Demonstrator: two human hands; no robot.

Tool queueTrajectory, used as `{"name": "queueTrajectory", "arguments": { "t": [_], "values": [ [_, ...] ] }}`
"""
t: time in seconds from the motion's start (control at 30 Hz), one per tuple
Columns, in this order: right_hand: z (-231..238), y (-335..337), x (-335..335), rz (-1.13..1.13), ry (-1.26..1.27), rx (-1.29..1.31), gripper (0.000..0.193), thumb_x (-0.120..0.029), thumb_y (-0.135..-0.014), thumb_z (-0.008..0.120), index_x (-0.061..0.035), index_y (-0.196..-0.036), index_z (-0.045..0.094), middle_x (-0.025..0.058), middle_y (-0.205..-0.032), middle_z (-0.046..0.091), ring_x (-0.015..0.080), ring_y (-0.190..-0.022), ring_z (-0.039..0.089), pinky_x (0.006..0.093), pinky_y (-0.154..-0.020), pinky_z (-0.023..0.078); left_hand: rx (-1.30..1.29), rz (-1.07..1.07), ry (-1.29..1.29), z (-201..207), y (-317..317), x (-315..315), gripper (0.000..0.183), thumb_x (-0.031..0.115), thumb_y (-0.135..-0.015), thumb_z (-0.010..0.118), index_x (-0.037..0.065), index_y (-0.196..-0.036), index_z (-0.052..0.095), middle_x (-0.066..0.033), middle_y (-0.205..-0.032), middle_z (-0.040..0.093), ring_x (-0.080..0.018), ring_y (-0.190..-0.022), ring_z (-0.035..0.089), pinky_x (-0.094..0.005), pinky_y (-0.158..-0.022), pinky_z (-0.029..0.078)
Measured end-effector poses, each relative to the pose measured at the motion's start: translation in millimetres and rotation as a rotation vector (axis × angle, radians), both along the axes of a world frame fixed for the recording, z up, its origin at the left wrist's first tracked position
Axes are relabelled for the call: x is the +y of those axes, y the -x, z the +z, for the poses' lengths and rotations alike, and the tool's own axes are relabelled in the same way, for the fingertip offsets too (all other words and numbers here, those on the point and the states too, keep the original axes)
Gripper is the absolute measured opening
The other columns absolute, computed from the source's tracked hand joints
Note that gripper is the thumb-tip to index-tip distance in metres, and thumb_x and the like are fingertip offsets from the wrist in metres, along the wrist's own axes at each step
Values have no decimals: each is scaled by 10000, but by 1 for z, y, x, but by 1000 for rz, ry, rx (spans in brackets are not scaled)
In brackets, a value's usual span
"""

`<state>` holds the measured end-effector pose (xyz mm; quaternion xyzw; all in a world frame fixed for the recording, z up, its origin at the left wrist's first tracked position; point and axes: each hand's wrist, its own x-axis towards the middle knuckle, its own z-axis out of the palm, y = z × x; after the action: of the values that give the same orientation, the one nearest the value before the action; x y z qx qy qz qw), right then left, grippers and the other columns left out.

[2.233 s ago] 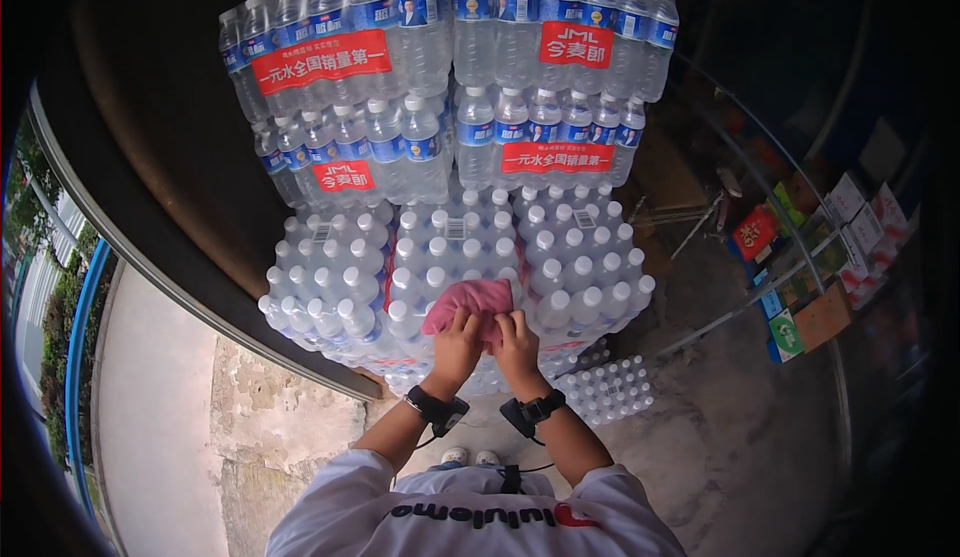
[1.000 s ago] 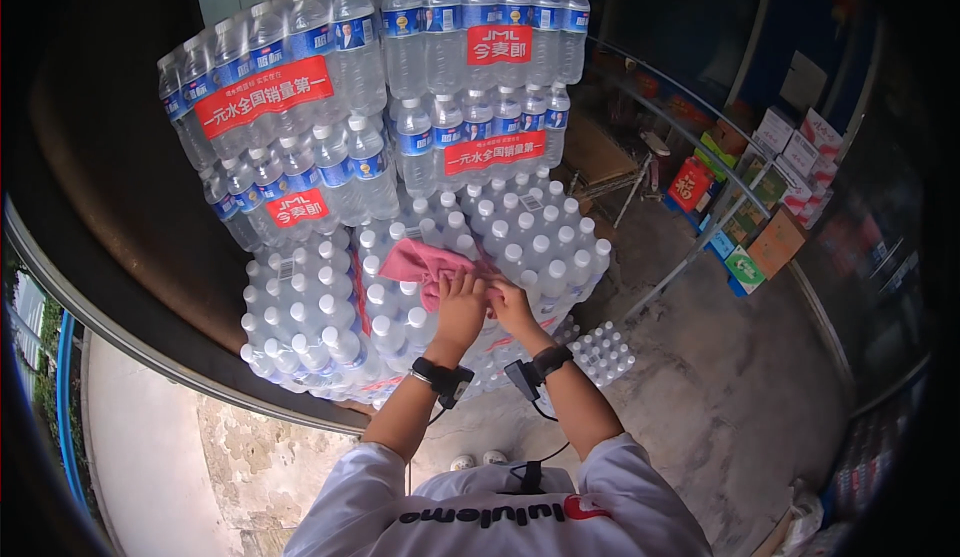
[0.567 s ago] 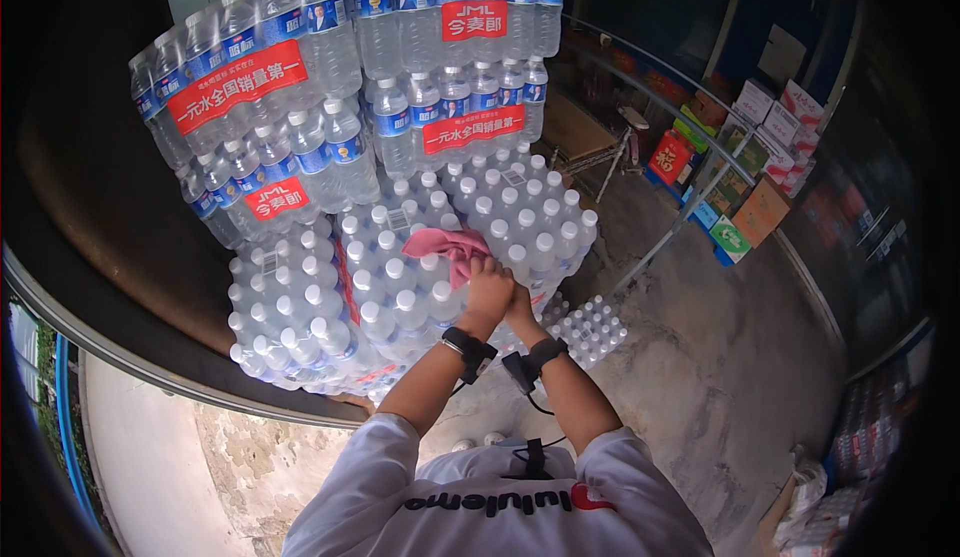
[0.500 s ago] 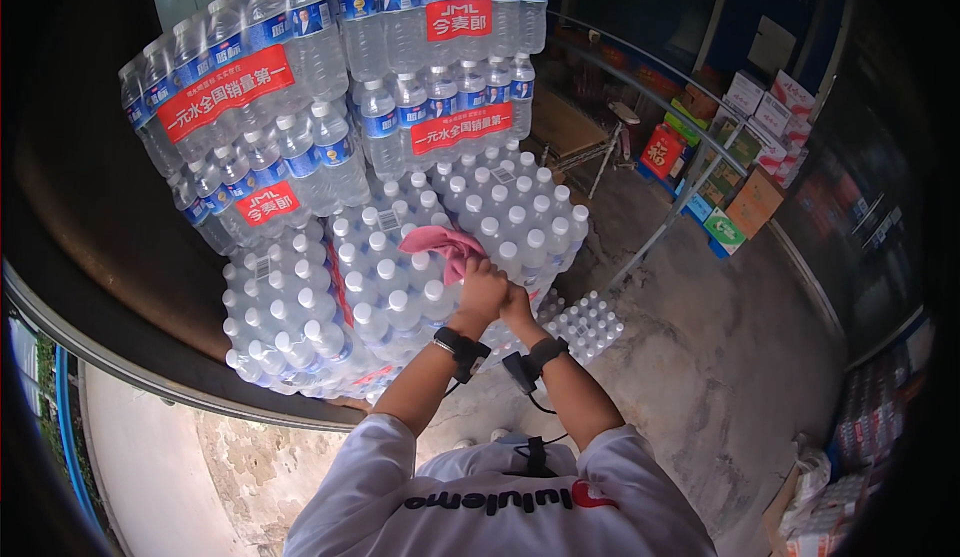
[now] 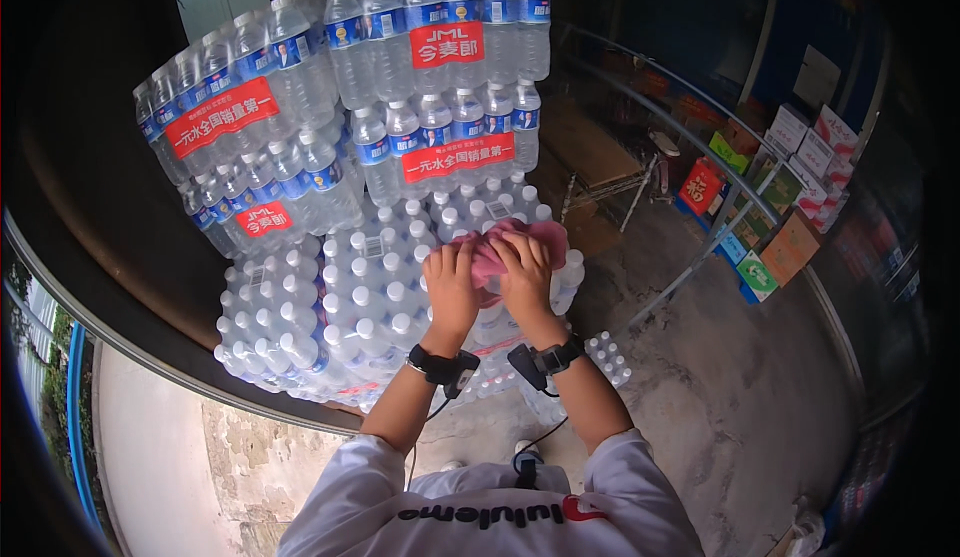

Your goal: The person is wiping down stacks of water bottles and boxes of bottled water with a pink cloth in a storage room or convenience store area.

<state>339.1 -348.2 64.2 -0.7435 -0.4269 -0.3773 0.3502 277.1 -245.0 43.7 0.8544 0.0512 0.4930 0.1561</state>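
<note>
A pink cloth (image 5: 487, 259) is bunched between my two hands, over the right part of the lower shrink-wrapped water bottles (image 5: 372, 302). My left hand (image 5: 452, 285) has its fingers curled at the cloth's left edge, just above white bottle caps. Across the cloth's top, the fingers of my right hand (image 5: 527, 272) are bent over and grip it. Part of the cloth sticks out to the right of that hand. Both thumbs are largely hidden. Each wrist wears a black strap with a small device and a cable.
Taller packs of bottles (image 5: 440, 142) with blue labels and red bands are stacked behind the lower ones. A metal rail (image 5: 715, 232) runs along the right. Beyond it stand cardboard boxes (image 5: 795, 242) and a red box (image 5: 703, 187). A smaller bottle pack (image 5: 608, 357) sits low on the right.
My hands have come apart from being clasped together and moved up and slightly forward. The cloth, hanging left of them before, now spreads between them and farther right. The view has shifted a little.
</note>
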Motion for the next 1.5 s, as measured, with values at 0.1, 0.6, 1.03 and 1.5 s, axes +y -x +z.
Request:
{"name": "queueTrajectory", "arguments": {
  "t": [0.1, 0.6, 1.03, 1.5],
  "values": [
    [-68, -42, 4, 15, 360, 330, 302, -99, -639, 569, -46, -936, 547, 91, -950, 524, 255, -934, 484, 376, -810, 366, 371, -198, 311, -51, -33, -1, 568, -2, -614, 578, 17, -1163, 436, -215, -1164, 422, -410, -1055, 392, -437, -911, 326],
    [-121, -25, -33, 440, 269, 62, 357, -133, -691, 576, 5, -1018, 531, 123, -1154, 478, 260, -1137, 395, 396, -987, 255, 106, 6, 617, -125, 22, -69, 527, -1, -680, 517, 52, -1198, 435, -251, -1235, 375, -406, -1182, 306, -379, -968, 283],
    [-202, -21, -61, 359, 528, -65, 334, -129, -715, 556, -56, -1040, 552, 79, -1045, 540, 227, -1005, 489, 375, -877, 365, 388, -110, 840, -200, 30, -51, 262, 31, -709, 558, 70, -966, 591, -165, -987, 545, -329, -859, 555, -344, -710, 448],
    [-35, -25, -92, 208, -14, -64, 315, 40, -608, 583, -79, -898, 608, 68, -852, 537, 237, -715, 494, 331, -630, 405, 9, -197, 448, -9, 14, -84, 312, -61, -631, 548, 5, -936, 553, -160, -982, 493, -328, -889, 519, -327, -735, 434]
  ]
}}
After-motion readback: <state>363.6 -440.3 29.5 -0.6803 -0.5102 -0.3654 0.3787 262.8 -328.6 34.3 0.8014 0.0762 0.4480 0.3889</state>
